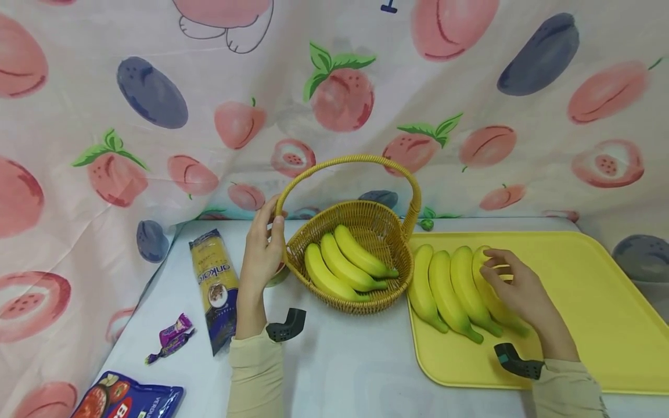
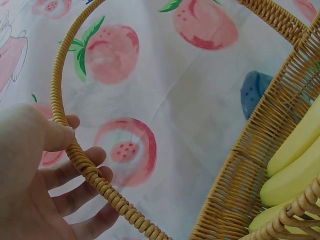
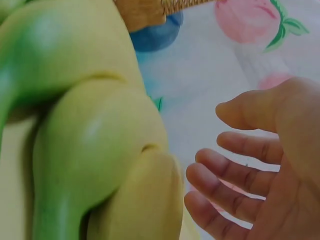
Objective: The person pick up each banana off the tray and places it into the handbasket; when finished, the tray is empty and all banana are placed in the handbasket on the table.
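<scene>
A small staged tabletop set-up; whether it stands in a home or a lab cannot be told. A fruit-print cloth (image 1: 282, 69) hangs across the back and left of the frame like a screen, behind a white counter (image 1: 350, 366) with grocery packets (image 1: 215, 284) at left and a yellow tray (image 1: 590, 296) at right.

The basket (image 1: 381, 226) has a golden-tan weave; the bananas (image 1: 444, 290) are yellow with green stem ends. The tray (image 1: 585, 278) is plain yellow, the table (image 1: 355, 360) white. Pink peaches (image 1: 342, 101), green leaves (image 1: 320, 58) and slate-blue fruits (image 1: 151, 93) pattern the pale curtain (image 1: 277, 75). The packet (image 1: 214, 290) is gold and navy.
</scene>
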Action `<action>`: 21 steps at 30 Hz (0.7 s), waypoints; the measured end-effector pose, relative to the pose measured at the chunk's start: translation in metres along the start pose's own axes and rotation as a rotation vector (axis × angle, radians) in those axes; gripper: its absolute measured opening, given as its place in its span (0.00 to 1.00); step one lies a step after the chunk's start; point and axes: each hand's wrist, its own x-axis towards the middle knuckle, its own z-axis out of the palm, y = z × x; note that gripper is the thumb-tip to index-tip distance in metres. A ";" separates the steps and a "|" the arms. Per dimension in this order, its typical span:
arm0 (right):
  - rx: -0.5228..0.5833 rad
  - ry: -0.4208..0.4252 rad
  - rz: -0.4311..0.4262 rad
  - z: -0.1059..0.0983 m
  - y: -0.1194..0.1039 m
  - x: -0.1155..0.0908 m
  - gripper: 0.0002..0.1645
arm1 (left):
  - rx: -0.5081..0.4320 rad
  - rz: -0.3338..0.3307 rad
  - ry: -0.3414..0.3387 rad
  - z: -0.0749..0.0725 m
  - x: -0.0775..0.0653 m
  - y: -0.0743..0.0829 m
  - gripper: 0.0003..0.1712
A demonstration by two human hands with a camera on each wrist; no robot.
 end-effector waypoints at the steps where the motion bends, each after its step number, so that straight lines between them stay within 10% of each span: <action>1: -0.006 -0.007 0.018 -0.001 0.002 0.000 0.30 | 0.000 0.001 0.000 0.000 0.000 0.000 0.24; 21: -0.080 -0.265 0.225 0.002 0.030 0.003 0.53 | -0.010 0.011 0.008 0.000 -0.001 -0.001 0.23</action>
